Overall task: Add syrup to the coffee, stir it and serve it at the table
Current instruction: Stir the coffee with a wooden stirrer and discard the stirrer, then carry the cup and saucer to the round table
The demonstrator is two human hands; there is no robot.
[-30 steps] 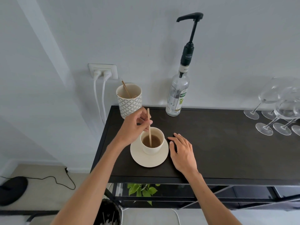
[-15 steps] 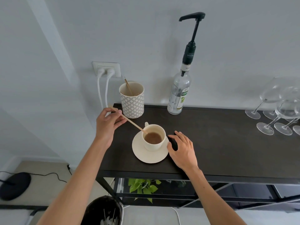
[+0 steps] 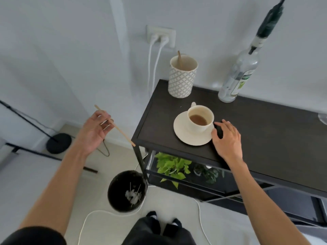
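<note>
Left hand is pinched on a stir stick above a bin; released off-centre, it could be dropped beside it.

Cup on saucer, near desk left end. Behind it, holder at back left corner, bottle to its right by the wall. Right hand on desk just right of saucer. Left hand with stick left of desk, off its edge. Bin on floor below, plant on lower shelf.
</note>
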